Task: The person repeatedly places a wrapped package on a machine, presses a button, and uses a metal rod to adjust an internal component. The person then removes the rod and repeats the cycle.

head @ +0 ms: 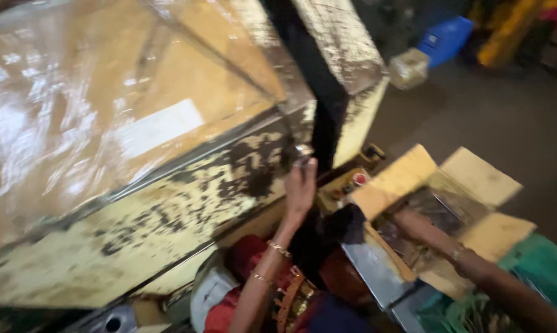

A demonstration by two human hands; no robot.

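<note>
My left hand (300, 185) is raised against the chipped yellow edge of a large machine (167, 209). Its fingertips pinch a small shiny metal piece (303, 151) next to a black upright post (318, 105). My right forearm, with a bangle at the wrist, reaches into an open cardboard box (475, 179) on the right. My right hand (408, 221) is mostly hidden behind a dark cloth (346, 225) and the box flap. Dark flat parts (435, 209) lie inside the box. The picture is blurred.
A shiny plastic-covered brown sheet (106, 111) lies on the machine top. A red button (360, 179) sits on a small yellow panel. A grey metal block (371, 271) stands below the box. A blue container (446, 38) lies on the dark floor beyond.
</note>
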